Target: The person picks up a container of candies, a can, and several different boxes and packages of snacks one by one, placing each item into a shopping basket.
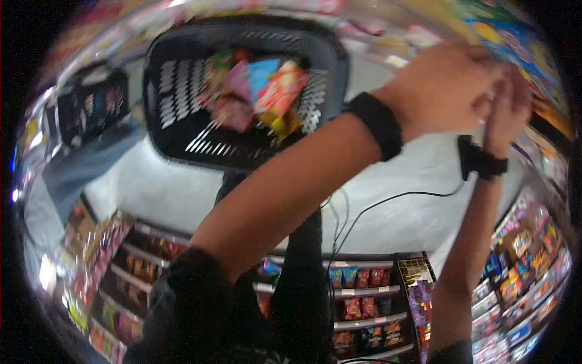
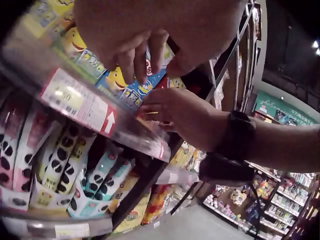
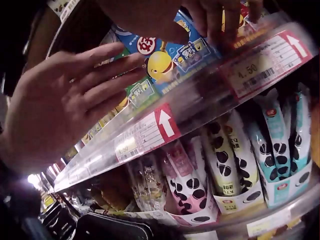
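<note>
Both hands reach to a shelf of snack boxes at the right of the head view. My left hand (image 1: pixel 445 85) has its fingers extended beside a blue snack box (image 3: pixel 192 57) with a yellow cartoon fish; in the right wrist view its fingertips overlap the box front. Just to its right is my right hand (image 1: pixel 509 112), whose fingers (image 3: pixel 215 22) hang over the boxes from above. The left wrist view shows the right hand's fingertips close to the shelf's front edge. Each wrist wears a black band.
A black basket (image 1: pixel 159 142) with several colourful snack packs (image 1: pixel 276 85) stands at the left. Price tags (image 3: pixel 255 67) line the shelf edge, above spotted snack packets (image 3: pixel 222 162). A cable (image 1: pixel 400 194) trails from the right wrist. A person's jeans-clad leg (image 1: pixel 91 161) shows at far left.
</note>
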A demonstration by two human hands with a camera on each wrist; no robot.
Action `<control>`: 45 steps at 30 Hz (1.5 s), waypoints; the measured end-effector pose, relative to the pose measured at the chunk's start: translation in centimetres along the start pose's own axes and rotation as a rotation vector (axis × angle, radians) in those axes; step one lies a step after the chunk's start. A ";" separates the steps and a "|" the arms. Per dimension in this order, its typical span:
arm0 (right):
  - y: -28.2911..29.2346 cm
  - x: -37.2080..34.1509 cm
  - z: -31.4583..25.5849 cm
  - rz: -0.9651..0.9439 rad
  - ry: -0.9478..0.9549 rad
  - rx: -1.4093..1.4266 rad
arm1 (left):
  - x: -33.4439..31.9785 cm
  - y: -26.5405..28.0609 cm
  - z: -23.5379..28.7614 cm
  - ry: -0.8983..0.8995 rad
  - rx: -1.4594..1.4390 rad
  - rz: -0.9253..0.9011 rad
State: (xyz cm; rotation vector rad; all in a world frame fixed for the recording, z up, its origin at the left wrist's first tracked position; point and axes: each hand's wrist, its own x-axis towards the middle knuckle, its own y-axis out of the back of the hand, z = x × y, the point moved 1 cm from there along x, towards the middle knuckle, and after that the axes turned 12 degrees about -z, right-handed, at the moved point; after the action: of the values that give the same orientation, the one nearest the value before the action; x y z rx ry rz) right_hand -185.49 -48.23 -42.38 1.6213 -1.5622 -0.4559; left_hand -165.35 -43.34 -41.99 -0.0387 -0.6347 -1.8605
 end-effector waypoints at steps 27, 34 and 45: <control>-42.0 -24.8 -6.0 -1.125 -1.318 0.382 | -42.3 7.9 -5.9 0.958 0.313 -0.327; -37.5 -22.9 -10.2 -0.637 -1.373 0.919 | -43.3 11.7 -7.4 1.060 -0.198 -0.176; -27.2 -20.3 -25.7 -1.177 -0.871 0.909 | -43.2 16.8 -8.1 1.103 -1.213 0.965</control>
State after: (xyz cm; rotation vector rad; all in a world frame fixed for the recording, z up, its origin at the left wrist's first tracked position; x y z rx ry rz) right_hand -152.10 -24.13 -53.09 3.3525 -1.2027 -1.3205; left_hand -131.67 -13.63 -56.12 -0.0799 1.1326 -0.8161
